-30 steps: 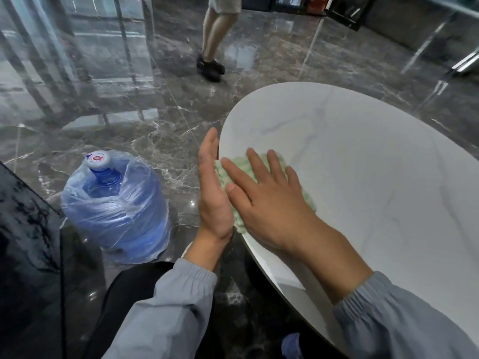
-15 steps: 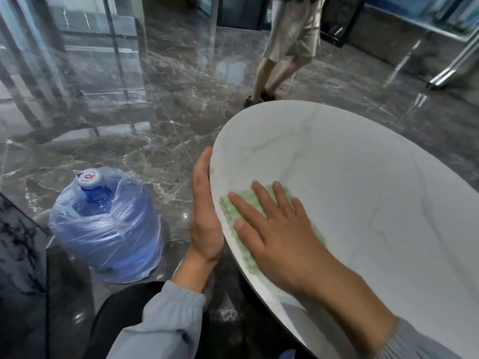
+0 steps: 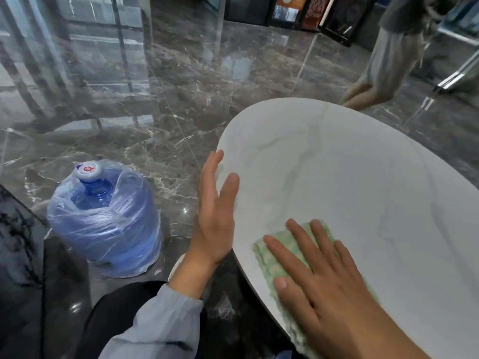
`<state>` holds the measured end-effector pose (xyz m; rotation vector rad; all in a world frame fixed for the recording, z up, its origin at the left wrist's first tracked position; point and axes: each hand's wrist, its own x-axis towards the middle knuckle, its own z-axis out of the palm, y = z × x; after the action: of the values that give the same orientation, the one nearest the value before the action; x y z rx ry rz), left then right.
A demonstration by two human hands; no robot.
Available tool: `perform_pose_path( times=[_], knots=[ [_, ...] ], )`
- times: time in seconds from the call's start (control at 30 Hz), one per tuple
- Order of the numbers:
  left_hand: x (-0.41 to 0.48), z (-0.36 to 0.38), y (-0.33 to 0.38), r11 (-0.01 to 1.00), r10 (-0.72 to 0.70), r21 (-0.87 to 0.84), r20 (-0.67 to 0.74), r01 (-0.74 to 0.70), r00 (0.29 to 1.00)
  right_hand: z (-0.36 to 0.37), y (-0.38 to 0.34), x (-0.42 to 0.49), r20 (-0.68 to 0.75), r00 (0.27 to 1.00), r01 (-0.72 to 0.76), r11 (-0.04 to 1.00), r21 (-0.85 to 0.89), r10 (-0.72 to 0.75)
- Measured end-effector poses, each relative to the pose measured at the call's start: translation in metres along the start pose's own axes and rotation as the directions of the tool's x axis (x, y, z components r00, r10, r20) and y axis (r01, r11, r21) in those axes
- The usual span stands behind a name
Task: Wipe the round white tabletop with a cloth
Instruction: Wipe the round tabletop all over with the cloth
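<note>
Now | cloth [image 3: 269, 257]: green checked, flat | tabletop [image 3: 350, 182]: white, grey-veined

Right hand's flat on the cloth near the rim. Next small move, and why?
Probably slide the right hand and cloth forward toward the middle of the tabletop. The cloth lies at the near edge under a flat palm, most of the top lies bare beyond it, and the left hand stands straight-fingered at the rim.
</note>
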<state>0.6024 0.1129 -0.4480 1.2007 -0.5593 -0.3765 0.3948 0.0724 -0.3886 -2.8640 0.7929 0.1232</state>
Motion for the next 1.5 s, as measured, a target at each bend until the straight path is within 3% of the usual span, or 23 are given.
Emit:
perform_pose_path(
  times=[0.13,0.27,0.4,0.57,0.87,0.97,1.1,1.2,1.5],
  knots=[
    [0.0,0.001,0.001,0.999,-0.037,-0.022,0.017,0.037,0.999,-0.012,-0.003,0.095,-0.03,0.998,-0.059,0.998,0.036,0.061],
    [0.002,0.002,0.005,0.999,-0.033,-0.001,0.005,0.033,0.999,-0.025,-0.012,0.165,0.032,0.996,-0.08,0.995,0.052,0.078],
    [0.003,0.0,0.001,0.999,-0.026,0.04,0.012,0.025,1.0,-0.016,0.0,0.103,0.006,1.0,0.022,0.999,0.032,-0.022],
    [0.003,-0.001,-0.005,0.989,0.012,0.148,0.039,-0.018,0.999,-0.004,0.014,-0.008,-0.025,0.999,0.048,0.999,0.007,-0.048],
    [0.003,0.0,0.003,0.987,-0.006,0.162,0.005,0.005,1.0,-0.025,0.0,0.154,0.019,0.993,-0.121,0.992,0.042,0.12],
    [0.004,-0.001,0.003,0.989,-0.024,0.149,0.015,0.021,1.0,-0.02,0.0,0.137,0.003,0.997,-0.074,0.997,0.032,0.074],
    [0.0,-0.004,0.002,0.976,0.005,0.218,0.049,-0.015,0.999,-0.005,0.01,0.032,-0.02,0.999,0.026,1.0,0.016,-0.025],
    [-0.001,-0.003,0.003,0.959,0.021,0.278,0.097,-0.047,0.995,-0.001,0.018,-0.011,-0.015,1.0,0.022,1.0,-0.022,-0.023],
    [0.002,-0.01,0.006,0.885,0.02,0.455,0.184,-0.104,0.983,-0.022,0.014,0.129,0.013,0.991,-0.131,0.991,0.032,0.131]
  ],
)
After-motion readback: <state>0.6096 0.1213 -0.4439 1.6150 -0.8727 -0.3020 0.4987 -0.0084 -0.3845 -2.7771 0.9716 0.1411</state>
